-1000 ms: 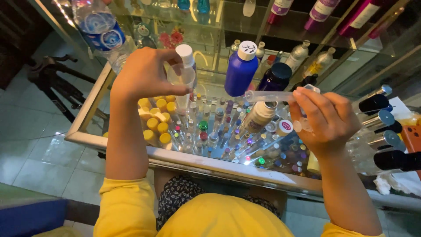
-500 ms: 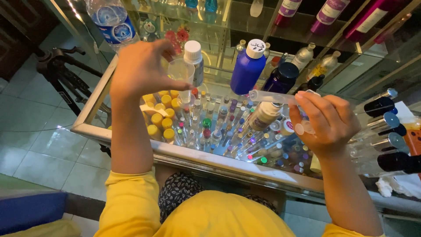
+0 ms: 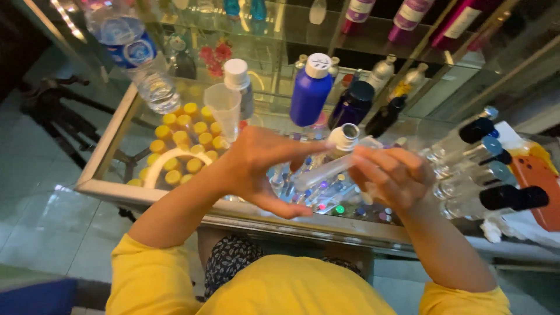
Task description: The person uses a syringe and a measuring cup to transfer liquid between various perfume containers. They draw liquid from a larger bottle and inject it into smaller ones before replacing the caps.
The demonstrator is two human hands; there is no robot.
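- Far left, I see a clear plastic water bottle with a blue label (image 3: 137, 55) lying on the glass-topped display counter (image 3: 169, 201), above a cluster of small yellow-capped vials (image 3: 181, 140).
- Next, a translucent plastic funnel (image 3: 223, 114) stands free on the glass, beside a white-capped clear bottle (image 3: 238, 81); nobody holds it.
- My left hand (image 3: 262, 169) is half open, fingers spread, its thumb and forefinger reaching to the near end of the clear slim plastic tube (image 3: 326, 169); I cannot tell whether it truly grips.
- The tube sits tilted between both hands, over the small coloured-cap vials (image 3: 335, 204).
- My right hand (image 3: 391, 175) is closed around the tube's far end.
- Behind, a blue bottle with a white cap (image 3: 311, 87).
- Right, 4 clear spray bottles with dark and silver caps (image 3: 490, 169) lie on their sides.
- I judge work on the tube midway: the funnel is set aside, the tube unfinished in hand.
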